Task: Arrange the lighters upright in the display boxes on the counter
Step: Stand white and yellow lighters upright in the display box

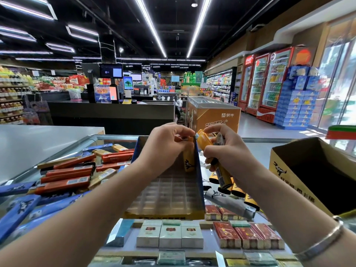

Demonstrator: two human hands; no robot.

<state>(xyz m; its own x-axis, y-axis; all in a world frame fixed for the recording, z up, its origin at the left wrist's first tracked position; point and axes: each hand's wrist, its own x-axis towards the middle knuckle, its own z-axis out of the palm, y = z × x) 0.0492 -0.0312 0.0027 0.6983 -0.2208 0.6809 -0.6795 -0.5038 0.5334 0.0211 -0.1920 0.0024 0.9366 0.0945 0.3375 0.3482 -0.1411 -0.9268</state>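
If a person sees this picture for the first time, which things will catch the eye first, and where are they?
First come the two hands at the centre: the left hand pinches the top of a yellow lighter standing at the far right corner of the display box, while the right hand grips a bunch of yellow lighters beside it. To the left lies a pile of orange and blue cartons on the glass counter; an open cardboard box stands to the right.

Display box [199, 182]: blue-walled, open, gridded clear tray inside, frame centre.
Seated lighter [188, 160]: yellow, upright, far right corner of tray.
Loose lighters [227, 191]: yellow, black-based, lying right of box.
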